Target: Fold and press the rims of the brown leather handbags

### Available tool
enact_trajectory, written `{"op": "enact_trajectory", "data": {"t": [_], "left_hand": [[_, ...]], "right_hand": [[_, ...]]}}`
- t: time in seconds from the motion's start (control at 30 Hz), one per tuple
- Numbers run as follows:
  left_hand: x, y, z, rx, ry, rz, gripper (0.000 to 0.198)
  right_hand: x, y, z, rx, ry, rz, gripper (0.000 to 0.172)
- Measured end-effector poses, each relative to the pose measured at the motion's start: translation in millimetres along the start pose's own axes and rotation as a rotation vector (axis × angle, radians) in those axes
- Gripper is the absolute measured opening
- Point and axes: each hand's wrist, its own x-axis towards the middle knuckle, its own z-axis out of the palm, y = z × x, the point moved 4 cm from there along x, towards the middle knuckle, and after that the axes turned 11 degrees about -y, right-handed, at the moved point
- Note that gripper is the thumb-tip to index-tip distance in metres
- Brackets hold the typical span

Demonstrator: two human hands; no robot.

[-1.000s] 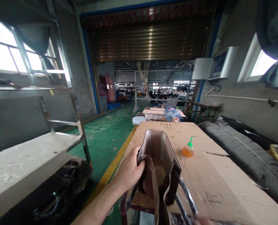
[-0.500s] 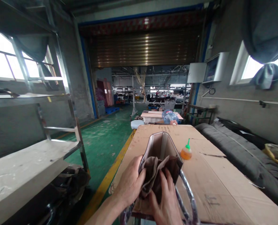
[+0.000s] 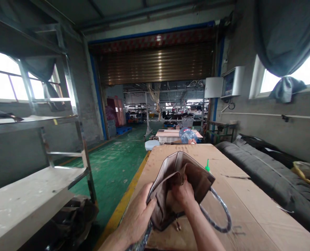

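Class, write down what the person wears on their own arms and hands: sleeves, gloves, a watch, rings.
The left hand and the right hand are bare, without gloves. The left forearm and right forearm show no sleeve, watch or band. No ring shows on the fingers in view.

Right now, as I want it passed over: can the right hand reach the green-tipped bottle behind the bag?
Probably not directly: the right hand is tucked inside the bag, which the left hand holds and which stands between it and the bottle.

Bare left hand and bare right hand, forearms uncovered.
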Motion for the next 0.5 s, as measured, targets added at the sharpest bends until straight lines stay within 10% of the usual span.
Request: {"op": "enact_trajectory", "data": {"t": [0.5], "left_hand": [[15, -39, 6.2, 0.089, 0.007, 0.002, 0.057]], "right_hand": [[27, 11, -10, -0.246, -0.126, -0.081, 0.048]]}}
